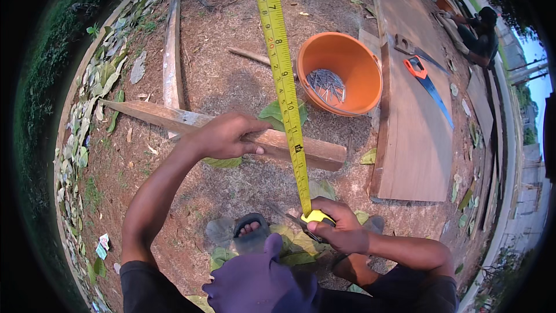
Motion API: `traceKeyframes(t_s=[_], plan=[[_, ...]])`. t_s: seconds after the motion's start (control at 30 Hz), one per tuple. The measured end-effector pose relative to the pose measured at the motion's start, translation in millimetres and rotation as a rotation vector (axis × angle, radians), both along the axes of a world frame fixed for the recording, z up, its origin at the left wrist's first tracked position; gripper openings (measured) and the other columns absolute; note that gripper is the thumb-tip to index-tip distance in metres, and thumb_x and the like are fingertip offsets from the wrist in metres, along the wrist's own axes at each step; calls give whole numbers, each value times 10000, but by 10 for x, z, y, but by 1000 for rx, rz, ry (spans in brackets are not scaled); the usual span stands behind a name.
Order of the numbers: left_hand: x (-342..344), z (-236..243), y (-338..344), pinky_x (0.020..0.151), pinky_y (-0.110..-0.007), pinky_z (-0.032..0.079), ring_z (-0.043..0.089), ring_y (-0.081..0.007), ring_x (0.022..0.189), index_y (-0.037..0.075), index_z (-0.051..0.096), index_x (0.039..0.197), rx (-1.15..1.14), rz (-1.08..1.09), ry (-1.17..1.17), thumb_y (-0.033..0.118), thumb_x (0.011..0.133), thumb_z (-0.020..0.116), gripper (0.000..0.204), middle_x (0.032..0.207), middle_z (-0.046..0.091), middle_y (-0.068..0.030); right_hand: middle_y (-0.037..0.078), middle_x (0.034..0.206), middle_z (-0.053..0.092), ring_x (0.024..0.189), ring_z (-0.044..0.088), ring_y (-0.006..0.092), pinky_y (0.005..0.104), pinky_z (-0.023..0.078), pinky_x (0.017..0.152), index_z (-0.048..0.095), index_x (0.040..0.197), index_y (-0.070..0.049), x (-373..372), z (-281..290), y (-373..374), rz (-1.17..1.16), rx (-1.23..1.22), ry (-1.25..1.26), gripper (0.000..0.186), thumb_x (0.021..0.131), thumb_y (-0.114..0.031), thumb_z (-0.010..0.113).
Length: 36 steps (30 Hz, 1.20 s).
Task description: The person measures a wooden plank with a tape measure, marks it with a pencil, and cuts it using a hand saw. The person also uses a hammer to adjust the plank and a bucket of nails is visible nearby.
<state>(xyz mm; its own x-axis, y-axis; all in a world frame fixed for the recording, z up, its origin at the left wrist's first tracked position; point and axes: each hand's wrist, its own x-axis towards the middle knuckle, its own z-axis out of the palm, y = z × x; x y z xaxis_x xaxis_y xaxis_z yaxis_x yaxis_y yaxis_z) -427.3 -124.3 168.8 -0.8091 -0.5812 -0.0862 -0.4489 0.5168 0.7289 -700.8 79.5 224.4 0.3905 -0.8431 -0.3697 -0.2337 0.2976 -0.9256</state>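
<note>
My left hand (230, 134) is closed over a wooden stake (325, 154), which lies crosswise with its pointed end to the left and its blunt end to the right. In my right hand (347, 227) is a yellow and black tape measure (317, 218). Its long yellow blade (282, 75) is drawn out away from me, passing over the stake to the top edge of the view, where its end is out of sight. A thin dark strip beside the tape case is too unclear to name.
An orange bucket (364, 75) holds loose nails (327, 87). Beside it lies a wooden handle (249, 55). Two handsaws, one orange-handled (431, 88), one wooden-handled (418, 50), rest on a wide board (412, 159). A narrow plank (172, 40) lies left. Another person (483, 37) sits far right.
</note>
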Motion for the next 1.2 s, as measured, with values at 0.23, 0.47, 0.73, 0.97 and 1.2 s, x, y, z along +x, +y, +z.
traceKeyframes(t_s=[0.23,0.47,0.73,0.97,1.2], plan=[[-1808,-434,-82,923,-482,522,703,-394,1050,4,598,1393,198,-252,-94,403,994,643,565,1081,722,-269,125,1043,656,914,637,194,346,504,814,621,1244,-7,35,75,-194,-393,-148,-147,285,998,-152,635],[-3197,-816,40,962,-478,514,693,-416,1072,10,672,1298,402,-490,-190,435,995,631,523,1124,713,-285,21,1001,592,866,538,85,262,458,746,613,1223,-20,-22,-511,183,-1471,27,-264,216,1033,-119,584],[-2619,-393,166,979,-390,531,698,-261,1094,-34,681,1226,226,63,400,183,987,679,323,1166,724,-167,126,1128,639,1048,716,252,387,611,872,538,1277,-55,352,-990,277,-1603,512,-787,230,1056,-120,556],[-1140,-799,263,967,-394,536,691,-343,1099,-17,669,1252,222,424,269,141,920,753,377,1182,696,-190,39,996,670,849,703,123,301,618,714,582,1124,-74,550,-862,-174,-1343,558,-988,140,1049,-183,624],[-473,-581,-524,1244,-568,291,288,-388,1527,73,517,1458,-495,276,-291,490,786,842,855,1555,432,-157,81,1006,667,871,730,190,361,644,693,543,1134,-74,639,-847,-153,-1244,551,-821,174,1067,-234,541]])
